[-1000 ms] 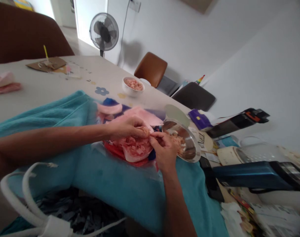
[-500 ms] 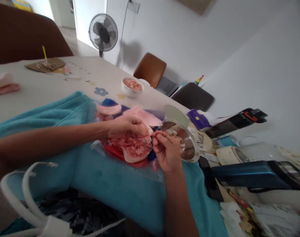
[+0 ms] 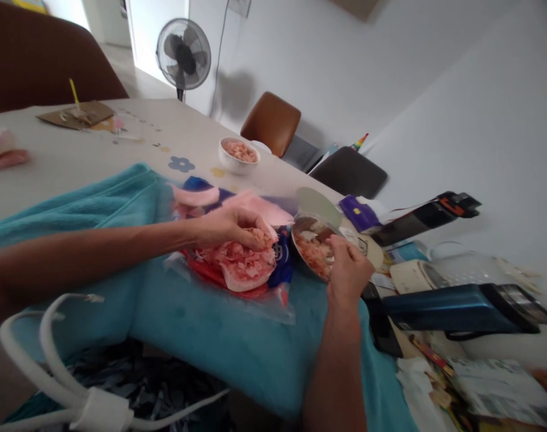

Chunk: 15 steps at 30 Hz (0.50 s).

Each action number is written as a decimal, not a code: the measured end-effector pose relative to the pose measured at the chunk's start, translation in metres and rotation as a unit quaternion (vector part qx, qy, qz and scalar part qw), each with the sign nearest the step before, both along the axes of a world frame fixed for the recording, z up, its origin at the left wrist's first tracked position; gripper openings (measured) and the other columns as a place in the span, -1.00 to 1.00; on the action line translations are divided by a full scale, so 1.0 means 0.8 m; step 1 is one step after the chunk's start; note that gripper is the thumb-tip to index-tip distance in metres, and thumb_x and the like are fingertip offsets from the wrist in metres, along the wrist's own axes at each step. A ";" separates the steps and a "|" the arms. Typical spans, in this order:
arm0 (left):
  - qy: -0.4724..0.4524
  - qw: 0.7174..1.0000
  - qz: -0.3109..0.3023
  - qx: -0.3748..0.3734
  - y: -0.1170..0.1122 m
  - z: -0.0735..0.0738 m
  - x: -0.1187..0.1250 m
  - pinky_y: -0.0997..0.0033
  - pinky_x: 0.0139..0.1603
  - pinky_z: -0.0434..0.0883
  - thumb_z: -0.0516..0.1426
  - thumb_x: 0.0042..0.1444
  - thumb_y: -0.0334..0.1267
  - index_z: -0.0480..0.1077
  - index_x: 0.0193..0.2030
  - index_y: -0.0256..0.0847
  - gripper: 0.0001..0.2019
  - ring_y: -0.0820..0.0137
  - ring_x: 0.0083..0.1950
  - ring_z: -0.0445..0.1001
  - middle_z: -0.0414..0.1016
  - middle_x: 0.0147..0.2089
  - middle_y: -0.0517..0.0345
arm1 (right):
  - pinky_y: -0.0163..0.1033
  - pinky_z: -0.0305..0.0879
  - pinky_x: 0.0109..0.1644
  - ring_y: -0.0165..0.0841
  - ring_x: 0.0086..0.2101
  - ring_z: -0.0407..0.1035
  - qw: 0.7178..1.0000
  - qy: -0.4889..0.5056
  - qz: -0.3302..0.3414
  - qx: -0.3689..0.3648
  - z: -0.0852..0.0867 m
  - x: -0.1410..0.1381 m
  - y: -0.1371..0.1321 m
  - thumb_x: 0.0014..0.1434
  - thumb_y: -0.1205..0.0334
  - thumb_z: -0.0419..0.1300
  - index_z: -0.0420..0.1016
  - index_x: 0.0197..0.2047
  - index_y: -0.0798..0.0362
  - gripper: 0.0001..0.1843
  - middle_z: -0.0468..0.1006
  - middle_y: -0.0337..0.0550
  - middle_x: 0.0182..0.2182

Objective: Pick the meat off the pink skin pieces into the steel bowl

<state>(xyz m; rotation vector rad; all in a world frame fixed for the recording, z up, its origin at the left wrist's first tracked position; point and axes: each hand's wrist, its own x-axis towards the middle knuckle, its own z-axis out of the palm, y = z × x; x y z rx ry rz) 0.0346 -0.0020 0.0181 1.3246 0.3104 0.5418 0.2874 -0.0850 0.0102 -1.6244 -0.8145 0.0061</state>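
My left hand [image 3: 237,228] is closed round a pinkish pomelo segment [image 3: 261,236], thumb and fingers gripping it from the left. Beneath it, torn pink membrane and peel [image 3: 249,267] lie on a red and blue plastic bag [image 3: 283,255]. A large curved piece of pale pink peel [image 3: 260,207] rests just behind. My right hand [image 3: 349,267] is at the right side of a metal bowl [image 3: 303,223], fingers pinched together over it; anything between the fingertips is too small to make out. Peeled pomelo flesh [image 3: 313,252] lies inside that bowl.
A white bowl of pink flesh [image 3: 239,155] stands farther back on the table. Along the right lie a blue bottle [image 3: 439,309], a black bottle [image 3: 417,225], a phone [image 3: 384,327] and a purple pack [image 3: 360,213]. A teal cloth [image 3: 210,336] covers the near edge.
My right hand has moved right, from beside the left hand's segment to over the metal bowl. The bowl now tilts more toward me. My left hand keeps its hold.
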 end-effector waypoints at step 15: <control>0.013 1.000 -0.004 0.027 0.004 -0.014 0.002 0.49 -0.29 0.39 0.32 0.04 -0.27 0.60 -0.17 -0.19 -0.81 0.48 -0.33 0.46 0.53 -0.36 0.19 | -0.14 0.43 -0.08 -0.30 -0.24 0.50 0.970 -0.032 0.241 -0.006 0.010 -0.078 -0.019 0.16 0.10 0.26 0.63 -0.23 -0.04 -0.82 0.63 -0.17 -0.25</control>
